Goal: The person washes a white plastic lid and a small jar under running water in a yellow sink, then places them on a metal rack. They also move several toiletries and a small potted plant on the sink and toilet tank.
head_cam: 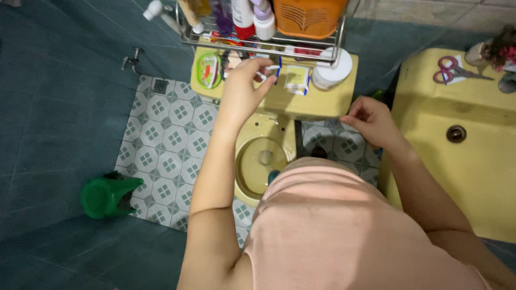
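My left hand (243,91) reaches over the yellow toilet tank lid (322,103), its fingertips pinched on a small white and blue packet (273,70). Beside it on the lid stand a white and blue box (296,79), a round white jar (331,70) and a green round container (208,70). My right hand (371,121) hovers at the lid's right front corner with its fingers loosely curled, fingertips at the edge, holding nothing. The yellow toilet bowl (263,161) lies open below, partly hidden by my pink shirt.
A wire rack (258,45) with several bottles and an orange basket (306,16) hangs above the tank. A yellow sink (457,161) with pink scissors (454,70) is on the right. A green plastic can (107,196) lies on the patterned floor, and a wall tap (131,59) is at the left.
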